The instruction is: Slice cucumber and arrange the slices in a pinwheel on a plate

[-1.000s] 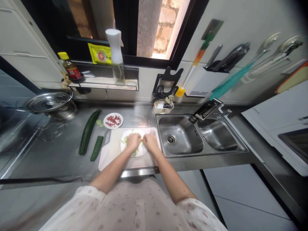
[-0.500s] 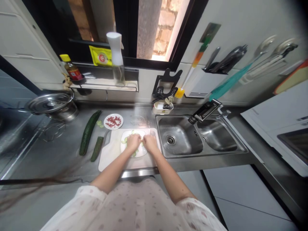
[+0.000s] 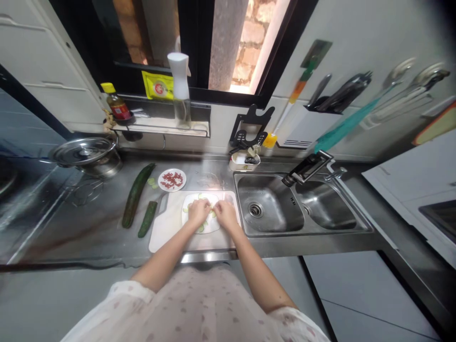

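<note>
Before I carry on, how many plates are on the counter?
2. A round plate with red pieces sits just beyond the cutting board; a squarish plate lies on that board, partly covered. Any plate stacked underneath would be hidden.

Daylight came through the window [image 3: 156, 42] beyond the board [image 3: 167, 232], where the bricks [image 3: 251, 31] outside nearly burned out against the black frame [image 3: 194, 52]. A pale glare lay on the steel desk [image 3: 110, 244] just behind the board. The sink [image 3: 276, 211], right of the board, and the pot lid [image 3: 83, 151], well to its left, threw back bright highlights. A faint brownish smear crossed the desk left of the board. Far right of the board, hanging utensils [image 3: 394, 107] looked stretched and soft, with darkness filling the corner beyond. On the board, fingers [image 3: 206, 205] and slices [image 3: 201, 228] lacked fine detail.
</note>
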